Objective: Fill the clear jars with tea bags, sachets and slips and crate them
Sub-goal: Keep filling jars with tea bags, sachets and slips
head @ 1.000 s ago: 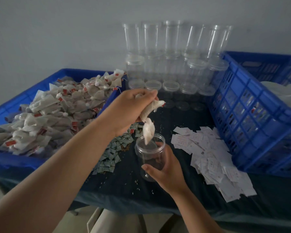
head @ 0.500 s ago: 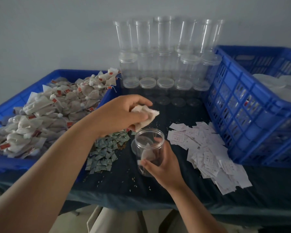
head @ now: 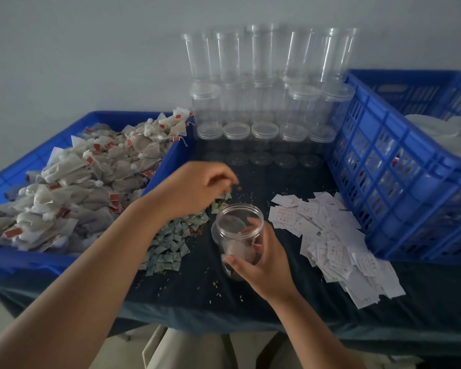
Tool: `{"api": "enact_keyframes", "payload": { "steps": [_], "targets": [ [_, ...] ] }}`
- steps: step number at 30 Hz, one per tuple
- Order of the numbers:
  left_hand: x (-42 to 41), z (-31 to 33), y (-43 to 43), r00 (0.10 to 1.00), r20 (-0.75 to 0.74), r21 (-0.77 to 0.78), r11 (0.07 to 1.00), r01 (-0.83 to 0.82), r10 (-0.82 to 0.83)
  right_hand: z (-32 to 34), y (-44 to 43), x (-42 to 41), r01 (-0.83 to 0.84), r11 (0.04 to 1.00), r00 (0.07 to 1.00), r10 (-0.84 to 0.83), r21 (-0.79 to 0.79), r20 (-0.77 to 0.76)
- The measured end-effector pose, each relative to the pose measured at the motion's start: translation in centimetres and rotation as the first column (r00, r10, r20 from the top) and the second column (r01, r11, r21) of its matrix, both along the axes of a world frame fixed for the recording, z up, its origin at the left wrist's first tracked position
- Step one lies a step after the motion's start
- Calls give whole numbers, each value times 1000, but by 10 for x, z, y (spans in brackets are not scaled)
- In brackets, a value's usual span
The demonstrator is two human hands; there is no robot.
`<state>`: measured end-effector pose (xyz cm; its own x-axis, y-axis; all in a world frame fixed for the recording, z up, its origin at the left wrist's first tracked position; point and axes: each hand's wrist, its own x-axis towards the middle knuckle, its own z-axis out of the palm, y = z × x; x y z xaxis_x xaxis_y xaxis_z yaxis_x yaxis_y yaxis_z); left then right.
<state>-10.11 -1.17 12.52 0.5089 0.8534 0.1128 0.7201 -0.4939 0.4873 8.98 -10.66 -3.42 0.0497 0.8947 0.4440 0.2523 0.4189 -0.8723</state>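
**Q:** Where is the jar, and what holds it?

**A:** A clear, lidless jar [head: 232, 230] sits low in the middle of the head view, tilted with its mouth up and to the left. A few tea bags [head: 237, 251] lie inside. The right hand [head: 264, 265] wraps it, thumb on the near wall and the other fingers curled round the far side. Whether its base touches the dark surface [head: 197, 291] I cannot tell.

**Q:** And the other hand?

**A:** The left hand [head: 194, 190] hangs palm down just beyond the jar, over the far edge of a heap of small green sachets [head: 171, 243]. Its fingers [head: 224, 179] curl downward and are blurred, so I cannot tell if they pinch a sachet.

**Q:** What surrounds them?

**A:** White paper slips [head: 330, 235] are spread to the right of the jar. On the left, a blue crate [head: 24, 262] is heaped with more tea bags. At the back are stacked empty jars [head: 264, 75], and on the right is a taller blue crate [head: 383, 182] holding white lids [head: 437, 129]. Loose grains [head: 240, 187] are scattered on the cloth.

**Q:** What could go wrong?

**A:** Probably a sachet grabbed in a clump, so more than one goes in. The tilted jar could also spill its bags if the grip loosens, and grains might get swept in with the sachet.
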Motion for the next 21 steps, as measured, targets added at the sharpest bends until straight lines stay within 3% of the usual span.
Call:
{"api": "enact_keyframes", "payload": {
  "steps": [2, 4, 6, 10, 15, 18, 21],
  "targets": [
    [-16, -21, 25, 959, -200, 109, 977, -181, 200, 0, -1, 0, -6, 1000, 1000, 6, -13, -19],
    [-29, -48, 40, 845, -490, 2, 969, -246, 216, -1, -2, -1, -13, 1000, 999, 12, -27, -30],
    [-35, -65, 45, 788, -593, -67, 965, -254, 166, -1, -2, -1, -18, 999, 999, 17, -34, -38],
    [-35, -70, 56, 765, -611, 69, 976, -206, 205, 2, 3, -2, -34, 999, 999, 33, -26, -37],
    [-37, -68, 56, 687, -647, 182, 942, -282, 331, 0, 3, -2, -23, 999, 999, 22, -37, -32],
    [-36, -63, 59, 747, -528, 192, 914, -358, 404, 1, 2, -2, -23, 999, 999, 22, -37, -27],
    [-37, -51, 63, 816, -275, 103, 860, -500, 508, 3, 2, -2, -22, 999, 999, 21, -36, -38]
  ]
}}
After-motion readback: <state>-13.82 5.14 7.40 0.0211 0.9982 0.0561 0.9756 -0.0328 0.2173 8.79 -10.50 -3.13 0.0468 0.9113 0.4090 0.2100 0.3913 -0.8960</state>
